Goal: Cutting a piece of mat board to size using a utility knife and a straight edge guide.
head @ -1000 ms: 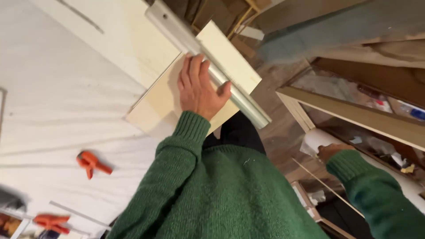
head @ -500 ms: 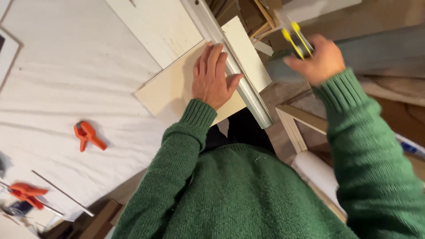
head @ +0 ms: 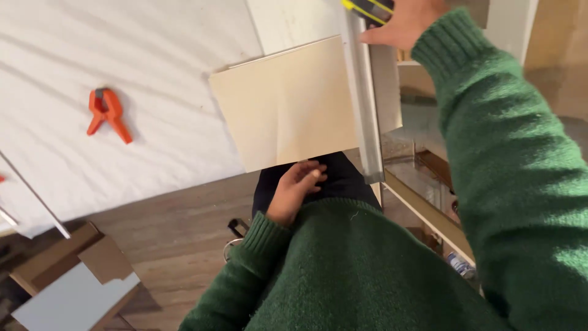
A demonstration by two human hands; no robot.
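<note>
The right hand reaches to the far end of a long metal straightedge, its grip closed around a yellow-and-black utility knife at the top edge of the view. The straightedge lies across a pale square board, near the board's right edge, and both overhang the near side of the counter. The left hand hangs at the person's front below the board's near edge, fingers loosely curled, holding nothing and pressing on nothing.

That is the likely weak point: with no hand bearing down on the straightedge, a pull of the blade along it could skid the rule sideways and spoil the line, or let the knife ride up over the edge. The unsupported overhang could also tip or flex under pressure, and the blade's path points toward the body.

The counter is covered by a white, creased sheet; an orange spring clamp lies well apart to the left. Below is a wood-plank floor with cardboard and grey panel pieces; open shelving stands at the right.
</note>
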